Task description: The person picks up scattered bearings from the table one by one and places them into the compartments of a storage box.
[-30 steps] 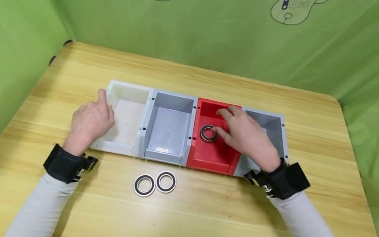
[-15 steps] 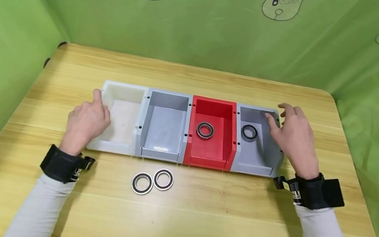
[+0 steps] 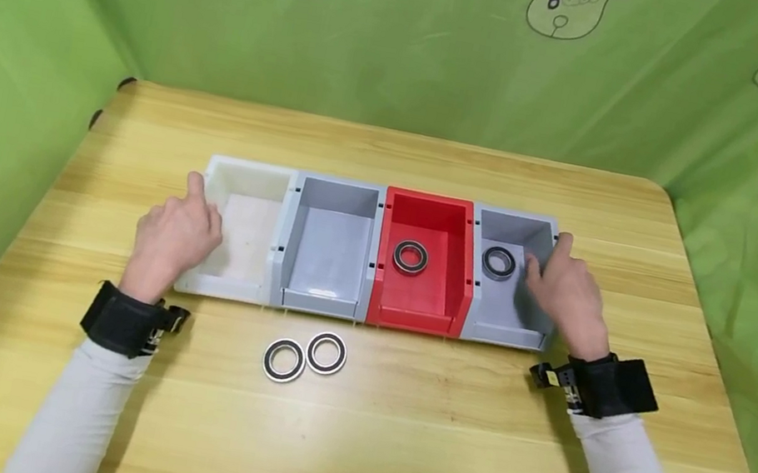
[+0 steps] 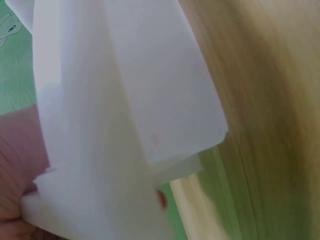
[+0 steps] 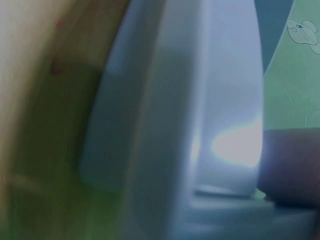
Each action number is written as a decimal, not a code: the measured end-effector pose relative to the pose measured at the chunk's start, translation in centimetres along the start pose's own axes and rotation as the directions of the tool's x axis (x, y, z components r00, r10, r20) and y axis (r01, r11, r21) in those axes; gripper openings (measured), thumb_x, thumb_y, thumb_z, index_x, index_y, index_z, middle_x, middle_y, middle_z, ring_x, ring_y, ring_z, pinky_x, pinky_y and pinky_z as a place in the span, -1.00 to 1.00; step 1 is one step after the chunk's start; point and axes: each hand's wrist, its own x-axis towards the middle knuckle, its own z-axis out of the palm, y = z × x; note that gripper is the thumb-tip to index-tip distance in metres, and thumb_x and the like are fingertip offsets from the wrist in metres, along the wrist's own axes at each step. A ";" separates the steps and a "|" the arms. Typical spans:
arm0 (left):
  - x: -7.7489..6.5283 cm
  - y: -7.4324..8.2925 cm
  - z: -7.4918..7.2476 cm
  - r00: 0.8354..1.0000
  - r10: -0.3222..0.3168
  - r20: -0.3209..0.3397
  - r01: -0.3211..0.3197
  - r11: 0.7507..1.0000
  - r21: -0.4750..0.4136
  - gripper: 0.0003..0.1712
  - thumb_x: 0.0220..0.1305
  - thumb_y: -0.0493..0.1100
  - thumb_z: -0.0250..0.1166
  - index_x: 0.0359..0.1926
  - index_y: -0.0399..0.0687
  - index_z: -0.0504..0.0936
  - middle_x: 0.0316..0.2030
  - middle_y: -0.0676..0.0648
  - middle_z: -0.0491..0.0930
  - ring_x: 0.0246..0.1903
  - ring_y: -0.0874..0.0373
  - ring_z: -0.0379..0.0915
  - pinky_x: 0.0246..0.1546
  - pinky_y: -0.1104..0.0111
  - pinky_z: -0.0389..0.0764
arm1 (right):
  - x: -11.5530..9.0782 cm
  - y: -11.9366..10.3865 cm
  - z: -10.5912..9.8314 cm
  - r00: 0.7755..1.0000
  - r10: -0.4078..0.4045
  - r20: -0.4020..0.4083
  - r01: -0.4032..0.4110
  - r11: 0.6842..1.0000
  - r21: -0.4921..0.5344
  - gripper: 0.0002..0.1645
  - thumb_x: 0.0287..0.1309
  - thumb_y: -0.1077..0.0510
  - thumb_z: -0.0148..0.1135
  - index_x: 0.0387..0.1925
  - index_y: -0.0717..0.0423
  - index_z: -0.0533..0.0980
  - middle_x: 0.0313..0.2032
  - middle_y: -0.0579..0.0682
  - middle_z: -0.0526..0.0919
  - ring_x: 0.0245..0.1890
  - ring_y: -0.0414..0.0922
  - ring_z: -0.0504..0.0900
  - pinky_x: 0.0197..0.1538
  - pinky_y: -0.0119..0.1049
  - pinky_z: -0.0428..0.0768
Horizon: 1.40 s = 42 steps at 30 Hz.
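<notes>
Four open bins are joined side by side: a white bin (image 3: 243,240), a grey bin (image 3: 332,255), a red bin (image 3: 420,298) and another grey bin (image 3: 508,313) at the right end. My left hand (image 3: 173,236) grips the white bin's outer side wall. At the opposite end, my right hand (image 3: 570,297) grips the right grey bin's outer wall, thumb inside. One ball bearing (image 3: 407,271) lies flat in the red bin, another bearing (image 3: 496,276) in the right grey bin. Both wrist views show the gripped walls close up, with much of each hand hidden.
Two more bearings, a left one (image 3: 281,378) and a right one (image 3: 323,370), lie close together on the wooden table (image 3: 388,441) in front of the bins. A green curtain (image 3: 409,64) encloses the back and sides.
My right hand has left the red bin, passed over the right grey bin and come down on its outer wall. A bearing now shows in that bin. The left hand keeps its place.
</notes>
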 end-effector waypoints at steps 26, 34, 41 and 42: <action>-11.1 13.4 2.1 0.768 0.633 0.100 -0.640 0.765 0.075 -0.66 0.27 -0.09 0.42 -0.04 -0.17 0.61 -0.24 -0.13 0.55 -0.38 0.08 0.48 -0.52 0.32 0.61 | -0.5 -0.2 0.3 0.996 0.014 -0.087 -0.010 0.999 0.045 -0.36 0.50 0.12 -0.13 0.35 0.49 0.00 -0.56 0.34 0.47 -0.69 0.12 0.49 -0.67 -0.18 0.29; -11.5 13.1 3.9 0.752 0.653 0.090 -0.658 0.737 0.157 -0.59 0.10 -0.05 0.55 -0.12 -0.14 0.61 -0.20 -0.17 0.49 -0.28 0.02 0.45 -0.46 0.22 0.64 | -0.5 -0.2 0.5 0.999 0.009 -0.051 -0.008 1.000 0.018 -0.41 0.50 0.12 -0.14 0.28 0.53 0.07 -0.55 0.33 0.47 -0.67 0.12 0.50 -0.67 -0.18 0.31; -11.6 13.2 4.6 0.744 0.659 0.112 -0.666 0.715 0.214 -0.62 0.14 -0.02 0.53 -0.12 -0.05 0.61 -0.24 -0.11 0.55 -0.34 0.04 0.50 -0.44 0.26 0.64 | -0.4 -0.2 0.5 0.999 -0.016 -0.051 0.017 1.000 0.016 -0.40 0.50 0.14 -0.14 0.30 0.55 0.08 -0.57 0.30 0.46 -0.68 0.10 0.48 -0.65 -0.18 0.29; -11.6 13.2 4.7 0.742 0.661 0.112 -0.667 0.711 0.221 -0.66 0.17 -0.03 0.51 -0.13 -0.05 0.61 -0.26 -0.10 0.56 -0.35 0.04 0.51 -0.43 0.26 0.64 | -0.4 -0.2 0.5 0.999 -0.013 -0.049 0.014 1.000 0.019 -0.40 0.50 0.14 -0.14 0.31 0.55 0.07 -0.57 0.30 0.46 -0.68 0.09 0.48 -0.65 -0.18 0.29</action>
